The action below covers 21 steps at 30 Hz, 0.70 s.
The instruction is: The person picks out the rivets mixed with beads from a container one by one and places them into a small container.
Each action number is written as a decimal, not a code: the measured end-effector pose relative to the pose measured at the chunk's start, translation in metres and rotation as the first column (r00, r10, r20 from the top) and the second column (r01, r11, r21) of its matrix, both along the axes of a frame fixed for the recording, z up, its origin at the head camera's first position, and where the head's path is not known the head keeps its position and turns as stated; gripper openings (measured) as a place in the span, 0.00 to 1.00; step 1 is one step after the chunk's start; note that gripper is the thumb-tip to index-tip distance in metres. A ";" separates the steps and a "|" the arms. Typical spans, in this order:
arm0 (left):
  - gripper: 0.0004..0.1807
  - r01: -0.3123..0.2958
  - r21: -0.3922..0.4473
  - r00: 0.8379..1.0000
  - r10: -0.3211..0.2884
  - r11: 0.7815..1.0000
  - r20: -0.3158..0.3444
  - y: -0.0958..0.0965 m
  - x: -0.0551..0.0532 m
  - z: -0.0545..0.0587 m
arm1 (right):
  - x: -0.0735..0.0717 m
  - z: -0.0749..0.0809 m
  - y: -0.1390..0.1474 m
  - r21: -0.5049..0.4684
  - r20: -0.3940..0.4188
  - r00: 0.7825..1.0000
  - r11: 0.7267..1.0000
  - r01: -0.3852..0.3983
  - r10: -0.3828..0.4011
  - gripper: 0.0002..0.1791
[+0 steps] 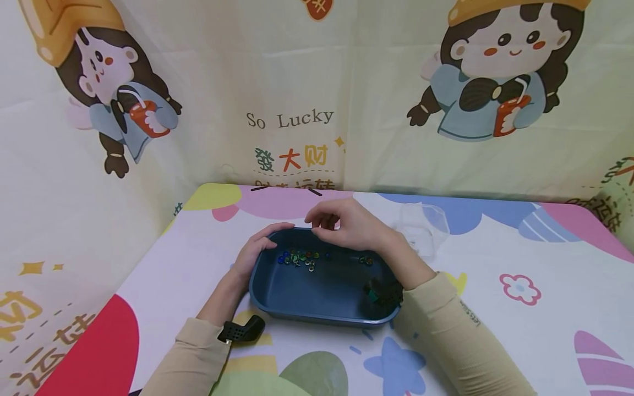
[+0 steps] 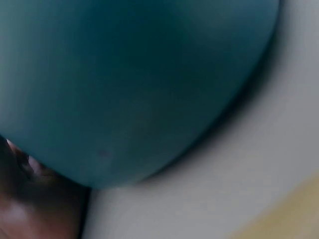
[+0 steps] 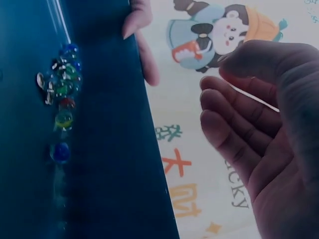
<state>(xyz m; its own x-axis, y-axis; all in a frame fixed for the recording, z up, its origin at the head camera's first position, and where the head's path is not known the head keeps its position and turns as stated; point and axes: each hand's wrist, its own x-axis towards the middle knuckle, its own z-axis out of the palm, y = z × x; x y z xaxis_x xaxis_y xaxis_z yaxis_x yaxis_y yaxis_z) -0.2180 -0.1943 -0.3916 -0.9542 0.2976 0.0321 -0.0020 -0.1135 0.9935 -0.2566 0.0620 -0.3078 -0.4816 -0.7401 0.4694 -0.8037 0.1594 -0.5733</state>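
Note:
A dark blue rectangular tray (image 1: 317,300) sits on the table with its near edge toward me. My left hand (image 1: 252,256) grips its far-left rim, thumb over the inside and fingers along the outer wall. Above the far rim is my right hand (image 1: 349,226), its fingers loosely curved with nothing between them, as the right wrist view also shows. Several glass marbles (image 3: 65,89) cluster along the tray's far side, among them a blue marble (image 3: 61,153) slightly apart. Small shiny metal pieces (image 1: 311,269) lie beside them. A smaller group of little pieces (image 1: 366,260) rests farther right.
A clear plastic container (image 1: 423,228) stands on the table behind my right forearm. The patterned tablecloth (image 1: 520,330) covers the table, and a printed curtain (image 1: 376,110) hangs along its back edge. Black wrist cameras (image 1: 242,330) are strapped on both forearms.

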 end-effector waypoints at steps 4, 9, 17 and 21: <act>0.31 0.001 -0.006 1.000 -0.001 1.000 -0.007 -0.001 0.001 0.000 | 0.001 -0.003 -0.003 0.041 0.036 0.999 0.999 -0.010 0.008 0.10; 0.31 0.000 -0.003 0.999 0.000 1.000 -0.038 0.000 0.001 0.000 | 0.003 -0.005 -0.005 0.089 0.065 0.997 0.995 -0.035 0.029 0.10; 0.31 -0.002 0.001 0.998 0.002 1.000 -0.068 0.003 0.000 -0.001 | 0.001 -0.013 -0.012 0.183 0.072 0.995 0.979 -0.087 0.075 0.10; 0.31 0.000 0.021 0.998 0.002 1.000 -0.061 0.002 0.001 -0.001 | 0.001 -0.018 -0.019 0.278 0.091 0.991 0.954 -0.116 0.094 0.10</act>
<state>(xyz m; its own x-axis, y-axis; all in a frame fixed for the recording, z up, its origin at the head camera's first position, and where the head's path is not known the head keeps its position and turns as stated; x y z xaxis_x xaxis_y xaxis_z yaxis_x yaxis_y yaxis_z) -0.2174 -0.1922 -0.3929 -0.9505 0.2953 0.0970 0.0591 -0.1347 0.9891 -0.2552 0.0434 -0.3253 -0.4201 -0.8853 0.1996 -0.7807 0.2405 -0.5768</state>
